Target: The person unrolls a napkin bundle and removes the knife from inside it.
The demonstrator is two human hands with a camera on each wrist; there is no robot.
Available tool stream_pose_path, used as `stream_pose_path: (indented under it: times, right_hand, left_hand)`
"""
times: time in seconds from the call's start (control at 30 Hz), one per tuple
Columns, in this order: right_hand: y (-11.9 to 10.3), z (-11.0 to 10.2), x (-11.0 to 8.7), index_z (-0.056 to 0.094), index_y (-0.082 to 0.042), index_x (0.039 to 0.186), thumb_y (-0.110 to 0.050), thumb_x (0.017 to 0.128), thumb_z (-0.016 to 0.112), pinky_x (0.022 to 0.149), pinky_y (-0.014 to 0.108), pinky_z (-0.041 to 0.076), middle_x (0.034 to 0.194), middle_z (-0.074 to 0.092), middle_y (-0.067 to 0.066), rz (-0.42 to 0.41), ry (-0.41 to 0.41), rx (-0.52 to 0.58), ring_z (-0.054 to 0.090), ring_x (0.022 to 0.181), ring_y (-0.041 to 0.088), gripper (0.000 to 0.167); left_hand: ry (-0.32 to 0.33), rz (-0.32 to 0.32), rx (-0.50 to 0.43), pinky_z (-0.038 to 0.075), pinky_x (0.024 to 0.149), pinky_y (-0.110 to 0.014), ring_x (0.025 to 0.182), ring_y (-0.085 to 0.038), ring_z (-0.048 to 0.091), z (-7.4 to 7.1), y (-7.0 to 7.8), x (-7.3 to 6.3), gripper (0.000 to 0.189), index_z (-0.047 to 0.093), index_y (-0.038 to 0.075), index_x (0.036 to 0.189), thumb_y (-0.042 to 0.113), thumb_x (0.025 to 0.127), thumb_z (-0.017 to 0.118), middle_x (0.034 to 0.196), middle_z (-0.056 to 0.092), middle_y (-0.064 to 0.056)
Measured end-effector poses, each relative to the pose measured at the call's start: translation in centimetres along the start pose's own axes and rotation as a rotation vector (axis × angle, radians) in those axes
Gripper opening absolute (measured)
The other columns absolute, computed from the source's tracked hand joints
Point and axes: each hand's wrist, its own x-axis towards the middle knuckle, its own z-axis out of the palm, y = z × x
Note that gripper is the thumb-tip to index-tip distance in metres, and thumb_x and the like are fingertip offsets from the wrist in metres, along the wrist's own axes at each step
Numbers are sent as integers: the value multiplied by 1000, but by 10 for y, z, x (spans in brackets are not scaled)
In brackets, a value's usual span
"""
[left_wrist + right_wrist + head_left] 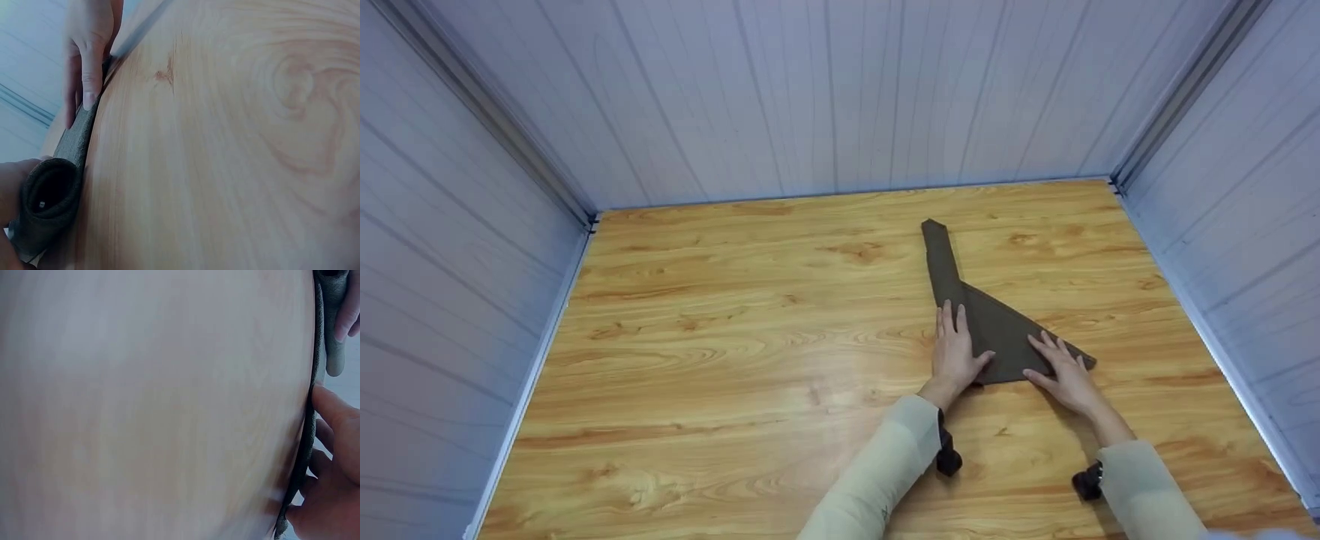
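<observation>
A dark grey-brown cloth (1009,341) lies toward the right of the wooden table, its left side rolled into a tube (940,259) that points to the back wall. My left hand (955,356) rests along the near part of the roll, fingers extended forward and thumb out over the flat cloth. On the flat right part, my right hand (1069,379) lies with fingers spread, near the slanting edge. The left wrist view shows the roll's hollow end (53,188) beside the left hand (8,194). In the right wrist view, the right thumb and fingers touch the cloth's edge (306,439).
The wood-grain table (720,337) extends widely to the left of the cloth. Pale panelled walls enclose it at the back (825,97), left (442,285) and right (1252,225). Dark wrist cameras sit under both sleeves, close above the table.
</observation>
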Motion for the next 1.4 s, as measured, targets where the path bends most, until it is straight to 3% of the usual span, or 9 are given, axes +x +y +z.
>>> stream_pose_path:
  times: [0.27,0.63,0.83,1.0,1.2,1.4]
  right_hand:
    - [1,0,1,30,-1,137,-29,86,57,91,68,0,141,13,28,0,-3,-7,3,126,49,64]
    - [1,1,1,29,-1,137,-30,86,57,92,67,-1,141,13,28,3,-8,-2,3,126,48,65]
    - [1,1,0,29,-1,138,-29,87,56,92,67,-1,141,12,28,-6,-11,11,2,127,48,64]
    - [1,1,0,27,-1,138,-29,87,55,92,67,-2,142,11,27,-7,-13,12,2,127,47,65]
    - [1,0,0,27,-1,138,-26,87,56,92,66,-2,141,11,28,-5,-13,18,1,127,47,64]
    - [2,1,0,27,-3,139,-25,87,57,93,66,-3,142,11,27,3,-20,12,1,127,46,64]
  left_hand:
    - [-16,-11,-28,25,101,-26,131,-25,17,-5,-2,1,81,24,6,139,37,77,66,144,16,-13]
    - [-47,-40,-232,34,94,-23,130,-23,19,-13,-7,-2,78,21,4,140,18,78,66,144,12,-16]
    - [-61,-44,-272,43,77,-21,124,-24,32,-18,-12,-3,76,20,4,140,16,79,64,144,13,-17]
    - [-69,-41,-293,44,69,-20,119,-26,39,-24,-16,-5,75,20,1,140,14,80,63,144,15,-19]
    - [-52,-26,-345,43,79,-21,122,-25,35,-32,-21,-8,69,23,-3,138,9,81,59,143,17,-21]
    - [-4,6,-347,42,86,-24,118,-25,41,-36,-27,-13,61,30,-5,135,7,82,57,140,25,-21]
